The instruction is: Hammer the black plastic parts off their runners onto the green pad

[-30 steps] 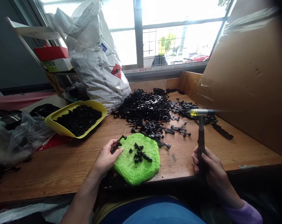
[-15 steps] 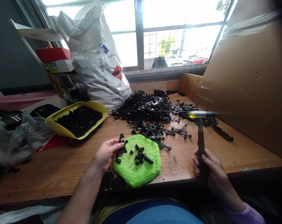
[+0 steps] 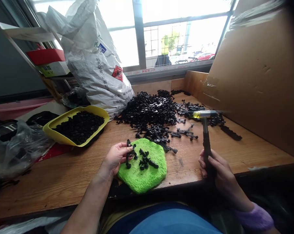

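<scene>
My left hand pinches a black moulded plastic piece, a thin bar with round knobs at its ends. It is held over the left edge of a bright green fuzzy pad. Several small black plastic parts lie loose on the middle of that pad. My right hand is wrapped round the dark handle of a hammer, raised upright right of the pad. The hammer's metal head has a yellow face pointing left.
A large heap of black plastic pieces covers the back of the wooden table. A yellow tray of small black parts stands left, before a white sack. A cardboard sheet rises at right. Plastic bags lie far left.
My left hand has shifted slightly right with the black piece, farther over the pad. The hammer stays raised in my right hand. The whole view has shifted a little.
</scene>
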The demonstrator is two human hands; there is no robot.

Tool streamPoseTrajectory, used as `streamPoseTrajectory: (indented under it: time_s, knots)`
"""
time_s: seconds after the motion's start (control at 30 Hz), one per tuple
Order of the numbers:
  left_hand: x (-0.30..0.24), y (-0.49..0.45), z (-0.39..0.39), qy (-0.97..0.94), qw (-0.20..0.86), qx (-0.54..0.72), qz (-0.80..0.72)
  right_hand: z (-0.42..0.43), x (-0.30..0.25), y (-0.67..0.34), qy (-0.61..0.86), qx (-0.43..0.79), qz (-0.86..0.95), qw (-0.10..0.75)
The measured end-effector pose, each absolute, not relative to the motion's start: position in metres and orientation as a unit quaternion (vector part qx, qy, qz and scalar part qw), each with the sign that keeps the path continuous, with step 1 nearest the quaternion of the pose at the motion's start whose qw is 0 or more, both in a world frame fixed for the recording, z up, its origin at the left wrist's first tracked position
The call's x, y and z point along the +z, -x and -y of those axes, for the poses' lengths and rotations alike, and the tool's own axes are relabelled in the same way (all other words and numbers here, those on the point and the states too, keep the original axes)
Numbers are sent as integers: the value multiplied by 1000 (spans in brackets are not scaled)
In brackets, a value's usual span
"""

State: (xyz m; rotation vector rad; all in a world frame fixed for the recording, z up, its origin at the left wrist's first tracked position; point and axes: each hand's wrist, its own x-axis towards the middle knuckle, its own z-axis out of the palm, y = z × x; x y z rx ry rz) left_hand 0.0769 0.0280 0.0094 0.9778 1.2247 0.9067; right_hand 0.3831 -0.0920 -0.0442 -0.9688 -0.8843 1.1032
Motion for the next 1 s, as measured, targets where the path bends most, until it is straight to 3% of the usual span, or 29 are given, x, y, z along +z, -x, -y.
streamPoseTrajectory:
  time_s: [0.23,0.47,0.7,0.87,1.0]
  knots:
    - [5,-78,-27,-449,594,396,-538,94,-41,-379,463,447,422,639]
    - [3,-77,-25,-462,587,405,-527,98,-9,-360,493,363,648,453]
    - [1,-79,-24,-460,595,422,-506,83,5,-334,522,204,787,259]
    - [-1,-78,-24,-463,593,428,-501,84,10,-335,498,194,785,311]
    - [-2,-77,-25,-463,600,429,-492,85,10,-334,525,168,803,228]
